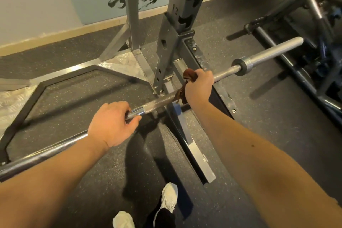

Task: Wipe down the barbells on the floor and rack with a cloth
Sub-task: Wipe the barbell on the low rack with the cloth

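Steadying the barbell [161, 101] with our left hand [111, 124] clenched round its smooth shaft, likely to stop it turning, we are gripping the brown cloth [187, 76] round the knurled stretch with our right hand [199, 87], just in front of the rack upright [166, 42].

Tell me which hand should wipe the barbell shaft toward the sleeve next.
Right. The right hand grips the brown cloth around the barbell shaft, close to the sleeve collar. The left hand grips bare shaft farther away, likely steadying it.
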`<state>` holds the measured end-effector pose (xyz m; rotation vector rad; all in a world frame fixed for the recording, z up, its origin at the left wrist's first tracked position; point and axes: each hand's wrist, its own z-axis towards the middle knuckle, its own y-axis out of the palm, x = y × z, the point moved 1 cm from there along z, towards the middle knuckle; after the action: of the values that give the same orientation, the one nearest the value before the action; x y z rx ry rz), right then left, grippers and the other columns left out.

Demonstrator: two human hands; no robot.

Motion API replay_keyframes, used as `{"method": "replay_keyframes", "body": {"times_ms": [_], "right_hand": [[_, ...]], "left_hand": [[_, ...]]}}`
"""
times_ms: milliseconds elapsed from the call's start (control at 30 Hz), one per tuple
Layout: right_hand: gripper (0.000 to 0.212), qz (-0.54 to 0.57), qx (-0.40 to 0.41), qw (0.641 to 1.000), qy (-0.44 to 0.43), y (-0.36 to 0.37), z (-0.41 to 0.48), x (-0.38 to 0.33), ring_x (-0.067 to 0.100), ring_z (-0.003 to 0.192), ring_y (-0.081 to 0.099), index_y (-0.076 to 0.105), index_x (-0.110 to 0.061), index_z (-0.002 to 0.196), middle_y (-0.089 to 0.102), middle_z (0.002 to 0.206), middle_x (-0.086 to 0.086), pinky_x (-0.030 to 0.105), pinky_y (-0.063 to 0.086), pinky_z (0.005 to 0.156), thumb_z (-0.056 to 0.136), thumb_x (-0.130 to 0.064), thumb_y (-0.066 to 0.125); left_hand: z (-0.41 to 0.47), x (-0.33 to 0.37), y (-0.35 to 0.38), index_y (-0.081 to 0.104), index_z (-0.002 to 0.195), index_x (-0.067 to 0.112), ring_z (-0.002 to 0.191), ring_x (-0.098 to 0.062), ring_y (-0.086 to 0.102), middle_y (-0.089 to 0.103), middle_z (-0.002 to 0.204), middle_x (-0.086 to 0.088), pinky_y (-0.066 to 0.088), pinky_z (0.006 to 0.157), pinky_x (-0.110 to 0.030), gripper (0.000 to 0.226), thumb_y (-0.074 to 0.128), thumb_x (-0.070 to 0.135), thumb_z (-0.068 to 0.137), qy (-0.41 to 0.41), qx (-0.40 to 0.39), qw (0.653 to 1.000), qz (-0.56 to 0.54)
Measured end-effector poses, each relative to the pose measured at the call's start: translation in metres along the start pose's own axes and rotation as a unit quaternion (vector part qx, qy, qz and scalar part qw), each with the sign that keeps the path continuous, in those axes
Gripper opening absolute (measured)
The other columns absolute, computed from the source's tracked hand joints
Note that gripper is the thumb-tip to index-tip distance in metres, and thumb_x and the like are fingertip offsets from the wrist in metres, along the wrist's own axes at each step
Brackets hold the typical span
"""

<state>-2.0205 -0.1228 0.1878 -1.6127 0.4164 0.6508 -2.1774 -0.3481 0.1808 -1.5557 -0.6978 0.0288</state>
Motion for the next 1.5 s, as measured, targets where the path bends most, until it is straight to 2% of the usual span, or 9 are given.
{"method": "replay_keyframes", "body": {"times_ms": [133, 233, 400, 633, 800, 967, 1267, 1433, 1500], "right_hand": [[0.021, 0.012, 0.008, 1.000, -0.001, 0.001, -0.005, 0.005, 0.020, 0.109, 0.056, 0.061, -0.014, 0.117, 0.044, 0.118, 0.001, 0.031, 0.049, 0.105, 0.097, -0.010, 0.067], [0.019, 0.030, 0.007, 1.000, -0.007, -0.003, -0.007, 0.007, 0.018, 0.109, 0.055, 0.060, -0.012, 0.117, 0.043, 0.120, 0.002, 0.031, 0.046, 0.109, 0.099, -0.010, 0.064], [0.017, 0.109, 0.031, 0.992, 0.051, -0.001, -0.010, 0.014, 0.017, 0.113, 0.055, 0.062, -0.014, 0.114, 0.046, 0.121, -0.001, 0.038, 0.047, 0.111, 0.098, -0.013, 0.067], [0.017, 0.337, -0.006, 0.937, 0.089, 0.025, -0.082, 0.003, 0.010, 0.099, 0.065, 0.060, -0.031, 0.095, 0.045, 0.113, -0.014, 0.032, 0.060, 0.091, 0.095, -0.019, 0.072], [0.025, 0.220, -0.039, 0.974, 0.036, 0.001, -0.052, 0.020, 0.006, 0.096, 0.058, 0.058, -0.029, 0.086, 0.049, 0.107, -0.009, 0.029, 0.054, 0.096, 0.092, -0.008, 0.070], [0.018, 0.202, 0.041, 0.971, 0.120, -0.032, 0.009, 0.025, 0.011, 0.094, 0.062, 0.059, -0.021, 0.100, 0.054, 0.117, 0.000, 0.039, 0.057, 0.098, 0.094, -0.005, 0.066], [0.019, 0.071, -0.097, 0.988, -0.096, -0.001, -0.043, 0.021, 0.010, 0.106, 0.054, 0.067, -0.020, 0.108, 0.046, 0.113, -0.011, 0.035, 0.052, 0.102, 0.091, -0.015, 0.072], [0.023, 0.068, 0.026, 0.996, 0.048, -0.040, 0.037, 0.040, 0.015, 0.113, 0.049, 0.068, -0.015, 0.112, 0.046, 0.129, 0.000, 0.035, 0.040, 0.115, 0.093, -0.004, 0.063], [0.030, 0.071, 0.081, 0.989, 0.098, -0.048, 0.058, 0.042, 0.011, 0.105, 0.044, 0.067, -0.012, 0.119, 0.045, 0.133, 0.004, 0.020, 0.039, 0.104, 0.093, 0.002, 0.060]], "left_hand": [[0.017, 0.029, 0.007, 0.057, 0.101, 0.020, 0.088, -0.018, 0.046, 0.054, 0.095, 0.003, 0.042, 0.087, -0.040, 0.045, 0.059, 0.063, 0.088, 0.058, 0.070, 0.994, 0.056], [0.040, 0.058, 0.020, 0.055, 0.108, 0.025, 0.098, -0.018, 0.047, 0.052, 0.104, 0.005, 0.043, 0.093, -0.040, 0.044, 0.066, 0.062, 0.087, 0.068, 0.042, 0.997, 0.023], [0.049, 0.052, 0.035, 0.058, 0.106, 0.025, 0.095, -0.016, 0.047, 0.056, 0.101, 0.006, 0.042, 0.090, -0.036, 0.029, 0.058, 0.053, 0.098, 0.113, 0.044, 0.993, 0.008], [0.060, 0.047, 0.036, 0.066, 0.106, 0.023, 0.090, -0.017, 0.049, 0.059, 0.094, 0.004, 0.044, 0.087, -0.038, 0.028, 0.057, 0.047, 0.096, 0.099, 0.023, 0.995, 0.005], [0.055, 0.051, 0.031, 0.066, 0.109, 0.022, 0.089, -0.017, 0.047, 0.056, 0.094, 0.004, 0.044, 0.084, -0.037, 0.029, 0.064, 0.047, 0.094, 0.085, 0.021, 0.996, -0.012], [0.052, 0.054, 0.029, 0.065, 0.107, 0.024, 0.090, -0.016, 0.048, 0.056, 0.096, 0.005, 0.048, 0.085, -0.037, 0.029, 0.066, 0.049, 0.093, 0.073, 0.023, 0.997, -0.020], [0.050, 0.061, 0.027, 0.067, 0.104, 0.023, 0.086, -0.016, 0.047, 0.054, 0.093, 0.006, 0.049, 0.083, -0.038, 0.025, 0.070, 0.045, 0.092, 0.065, 0.033, 0.997, -0.031], [0.056, 0.050, 0.028, 0.067, 0.110, 0.025, 0.082, -0.012, 0.046, 0.053, 0.088, 0.009, 0.045, 0.077, -0.032, 0.030, 0.061, 0.051, 0.095, 0.069, 0.010, 0.996, -0.047], [0.060, 0.049, 0.027, 0.066, 0.108, 0.026, 0.081, -0.010, 0.047, 0.053, 0.087, 0.009, 0.044, 0.076, -0.031, 0.029, 0.059, 0.052, 0.097, 0.064, 0.000, 0.997, -0.047]]}}
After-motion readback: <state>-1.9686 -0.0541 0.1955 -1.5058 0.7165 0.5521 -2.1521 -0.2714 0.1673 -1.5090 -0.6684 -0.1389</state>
